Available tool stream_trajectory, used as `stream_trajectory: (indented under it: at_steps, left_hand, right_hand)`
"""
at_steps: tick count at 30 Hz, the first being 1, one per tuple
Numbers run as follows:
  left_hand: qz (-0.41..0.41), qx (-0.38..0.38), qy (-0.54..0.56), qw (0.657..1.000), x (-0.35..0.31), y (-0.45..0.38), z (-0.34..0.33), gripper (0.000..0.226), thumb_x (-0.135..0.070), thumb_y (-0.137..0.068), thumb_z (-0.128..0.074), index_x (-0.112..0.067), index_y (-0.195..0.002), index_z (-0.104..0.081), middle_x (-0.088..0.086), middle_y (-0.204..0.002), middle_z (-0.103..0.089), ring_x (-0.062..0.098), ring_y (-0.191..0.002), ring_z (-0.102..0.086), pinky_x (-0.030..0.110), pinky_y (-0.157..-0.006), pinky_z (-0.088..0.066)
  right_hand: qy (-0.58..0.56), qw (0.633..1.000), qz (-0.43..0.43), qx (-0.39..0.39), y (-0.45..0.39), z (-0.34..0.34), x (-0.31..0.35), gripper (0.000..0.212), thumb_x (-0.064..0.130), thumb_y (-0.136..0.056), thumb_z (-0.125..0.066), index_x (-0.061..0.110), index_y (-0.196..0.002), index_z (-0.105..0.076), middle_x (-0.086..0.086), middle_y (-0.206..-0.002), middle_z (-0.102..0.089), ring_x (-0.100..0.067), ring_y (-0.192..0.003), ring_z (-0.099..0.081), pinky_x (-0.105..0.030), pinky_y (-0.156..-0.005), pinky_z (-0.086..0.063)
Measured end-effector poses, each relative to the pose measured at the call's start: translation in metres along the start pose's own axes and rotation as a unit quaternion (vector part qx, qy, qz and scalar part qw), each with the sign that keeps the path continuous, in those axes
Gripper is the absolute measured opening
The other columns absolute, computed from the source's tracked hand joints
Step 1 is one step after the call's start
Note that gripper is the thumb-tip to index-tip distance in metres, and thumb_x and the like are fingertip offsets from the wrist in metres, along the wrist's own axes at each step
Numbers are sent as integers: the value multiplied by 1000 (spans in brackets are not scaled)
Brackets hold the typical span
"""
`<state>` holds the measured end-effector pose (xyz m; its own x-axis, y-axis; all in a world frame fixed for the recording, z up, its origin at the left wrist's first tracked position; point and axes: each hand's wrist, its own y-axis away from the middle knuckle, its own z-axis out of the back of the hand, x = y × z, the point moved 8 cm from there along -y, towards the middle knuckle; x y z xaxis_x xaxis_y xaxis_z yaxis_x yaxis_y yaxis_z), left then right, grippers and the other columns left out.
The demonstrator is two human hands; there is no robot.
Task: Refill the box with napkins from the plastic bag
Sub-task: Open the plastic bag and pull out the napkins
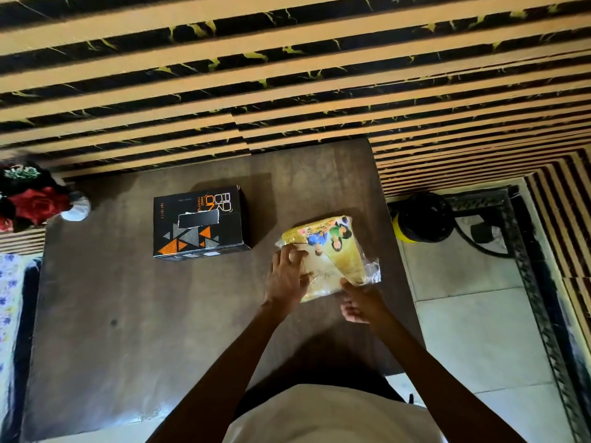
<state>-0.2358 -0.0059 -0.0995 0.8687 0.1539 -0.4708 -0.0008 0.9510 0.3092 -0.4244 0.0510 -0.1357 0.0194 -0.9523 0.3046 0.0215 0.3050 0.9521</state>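
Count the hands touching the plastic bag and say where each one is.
2. The left hand lies on the plastic bag at its left side; the right hand is at its near edge. Nothing suggests another hidden one.

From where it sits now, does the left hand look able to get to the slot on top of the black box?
Probably yes. The left hand rests on the napkin bag, beside the black box; only bare table lies between, and the slot faces up uncovered.

Bare forearms, no sleeves visible, white garment point(332, 417) over the torso
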Motion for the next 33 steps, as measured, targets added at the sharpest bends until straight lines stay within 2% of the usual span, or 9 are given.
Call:
stream_trajectory:
  at_steps: [2,4,6,9,13,18,22,26,33]
  left_hand:
    - [4,-2,1,1000,-1,-2,2,55,-28,-79,-71,-26,-128,-48,3,-139,-38,25,-127,-35,40,-102,-45]
    - [14,3,-3,1000,-1,-4,4,54,-32,-80,-71,-25,-128,-47,4,-139,-37,26,-129,-34,41,-101,-44]
    - [24,11,-15,1000,-2,-5,6,57,-37,-80,-70,-25,-129,-46,5,-139,-36,27,-129,-33,42,-100,-43]
    - [31,23,-31,999,-4,-6,9,57,-41,-78,-71,-25,-127,-46,6,-138,-37,27,-128,-34,43,-98,-44]
    - [26,36,-39,998,-8,-8,14,52,-40,-77,-72,-24,-121,-50,5,-133,-40,26,-125,-37,41,-91,-47]
    - [46,28,-38,998,-9,-7,16,51,-37,-74,-75,-22,-117,-53,4,-131,-43,23,-124,-41,41,-91,-48]
    - [65,21,-33,997,-8,-8,15,54,-37,-73,-76,-20,-117,-51,4,-130,-43,23,-122,-42,41,-88,-49]
    - [77,22,-40,996,-10,-10,16,61,-33,-71,-78,-17,-122,-49,7,-132,-43,25,-122,-44,43,-87,-50]
    - [4,-21,-48,999,-18,-8,18,44,-27,-77,-73,-16,-116,-56,9,-130,-50,28,-120,-47,40,-98,-46]
  right_hand:
    - [188,981,42,-25,5,7,9,45,53,-77,-70,11,-66,-59,3,-55,-63,-8,-44,-58,-18,-48,-46]
    - [380,874,249,-170,23,12,42,30,43,-83,-68,13,-80,-69,6,-76,-67,-8,-65,-62,-20,-66,-47]
    - [420,757,445,-229,50,-5,65,19,27,-83,-70,12,-95,-68,-3,-99,-71,-18,-87,-66,-32,-76,-56]
    - [542,650,461,-267,39,-26,72,45,29,-72,-79,9,-109,-67,-11,-111,-70,-33,-106,-65,-52,-92,-52]
    - [620,663,340,-246,18,-31,85,44,49,-80,-66,18,-111,-65,-6,-107,-69,-29,-109,-59,-46,-97,-35]
    - [584,757,218,-196,0,-25,98,47,60,-79,-63,19,-100,-69,-4,-108,-68,-27,-114,-55,-42,-97,-30]
    - [482,823,228,-193,-5,-19,97,35,52,-74,-73,25,-96,-75,-1,-113,-71,-26,-115,-57,-40,-98,-29]
    - [415,836,313,-179,9,-16,92,22,43,-69,-80,24,-80,-78,3,-97,-76,-20,-103,-65,-36,-92,-32]
    - [423,768,464,-123,48,-3,74,16,26,-71,-83,23,-84,-76,3,-89,-79,-15,-83,-73,-40,-90,-56]
